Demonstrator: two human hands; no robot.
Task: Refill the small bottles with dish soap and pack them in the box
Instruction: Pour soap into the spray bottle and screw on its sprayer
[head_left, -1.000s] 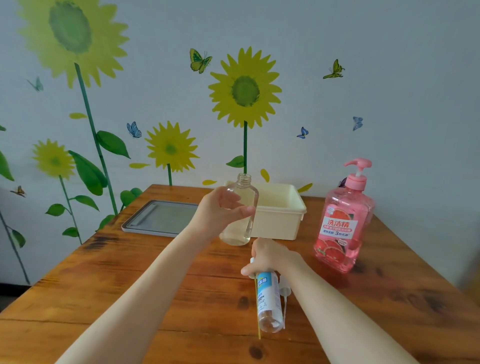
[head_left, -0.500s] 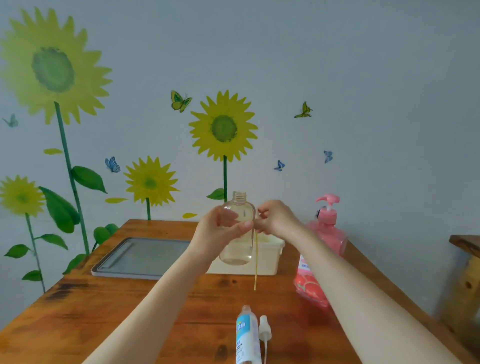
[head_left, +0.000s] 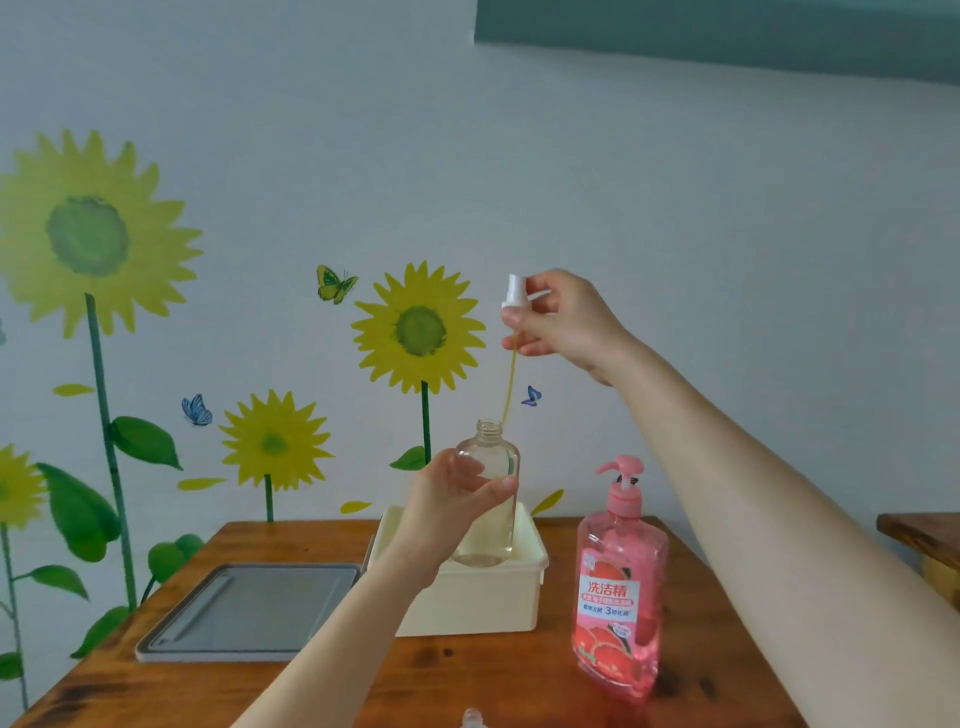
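Observation:
My left hand (head_left: 451, 506) grips a small clear bottle (head_left: 488, 499), upright and uncapped, held in the air above the cream box (head_left: 470, 597). A little pale liquid shows in the bottle's lower part. My right hand (head_left: 563, 322) is raised higher and pinches a white spray pump cap (head_left: 514, 292). The cap's yellowish dip tube (head_left: 509, 384) hangs down with its tip at the bottle's open neck. A pink dish soap pump bottle (head_left: 618, 587) stands on the table to the right of the box.
A grey tray-like lid (head_left: 249, 613) lies flat on the wooden table (head_left: 467, 675), left of the box. The tip of another small bottle (head_left: 471, 719) shows at the bottom edge. A wooden piece of furniture (head_left: 924, 540) stands at the far right. Behind is a wall with sunflower stickers.
My right hand picked up the spray cap with its tube from the table and lifted it above the bottle. The view tilted upward, and the bottle lying on the table dropped out of sight.

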